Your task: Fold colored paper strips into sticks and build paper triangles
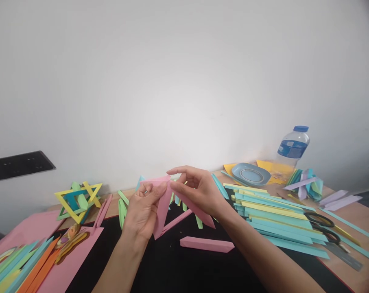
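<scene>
Folded pink paper strips (162, 209), joined at angles, are held up above the black mat. My left hand (144, 207) is closed on them, its thumb pressing near the top corner. The thumb and forefinger of my right hand (196, 189) pinch around that same corner. One pink arm slants down to the right behind my right hand, and another runs low between both hands. Below them a separate folded pink strip (207, 244) lies flat on the black mat (169, 272). Green and blue folded strips are partly hidden behind my hands.
At right are stacked blue and yellow strips (272, 219), scissors (321, 221), a blue dish (251, 174), a water bottle (292, 148) and a bundle of coloured strips (309, 185). At left stand a star-shaped paper model (77, 199), pink sheets (34, 228) and coloured strips (22, 264). A wall rises behind.
</scene>
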Tool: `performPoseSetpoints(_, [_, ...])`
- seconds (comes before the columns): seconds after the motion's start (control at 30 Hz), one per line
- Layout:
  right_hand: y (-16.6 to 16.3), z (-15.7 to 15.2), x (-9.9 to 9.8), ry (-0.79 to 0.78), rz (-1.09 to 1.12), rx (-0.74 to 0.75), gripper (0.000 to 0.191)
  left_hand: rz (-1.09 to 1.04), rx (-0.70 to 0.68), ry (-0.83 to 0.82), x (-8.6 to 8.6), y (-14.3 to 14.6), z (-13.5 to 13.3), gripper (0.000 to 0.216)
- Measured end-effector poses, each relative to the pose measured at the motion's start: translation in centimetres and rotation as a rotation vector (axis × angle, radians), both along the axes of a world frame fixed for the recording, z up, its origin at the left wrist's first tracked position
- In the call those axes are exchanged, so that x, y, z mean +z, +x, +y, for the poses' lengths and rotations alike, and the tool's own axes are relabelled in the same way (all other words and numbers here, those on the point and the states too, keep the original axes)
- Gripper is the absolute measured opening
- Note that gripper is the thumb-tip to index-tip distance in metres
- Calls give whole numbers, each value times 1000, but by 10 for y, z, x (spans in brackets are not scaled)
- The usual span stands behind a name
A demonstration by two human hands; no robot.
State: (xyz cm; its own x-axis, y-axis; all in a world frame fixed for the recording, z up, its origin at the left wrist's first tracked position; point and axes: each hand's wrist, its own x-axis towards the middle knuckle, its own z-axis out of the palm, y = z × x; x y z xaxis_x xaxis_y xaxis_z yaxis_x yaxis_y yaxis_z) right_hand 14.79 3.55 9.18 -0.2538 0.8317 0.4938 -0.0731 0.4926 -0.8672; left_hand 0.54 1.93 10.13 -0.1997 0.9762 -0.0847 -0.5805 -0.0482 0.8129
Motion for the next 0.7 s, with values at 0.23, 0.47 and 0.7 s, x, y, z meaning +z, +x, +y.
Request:
performPoseSetpoints(0.23, [4, 2, 1, -55, -23, 34, 24, 16, -25, -15, 0, -1, -1, 38])
performPoseSetpoints(0.47, [1, 2, -1, -63, -13, 9, 25, 62, -88, 17, 0, -3, -1, 40])
performPoseSetpoints(0.7, [-3, 2, -2, 26, -32, -15, 16, 95, -87, -37, -4, -8, 0, 34])
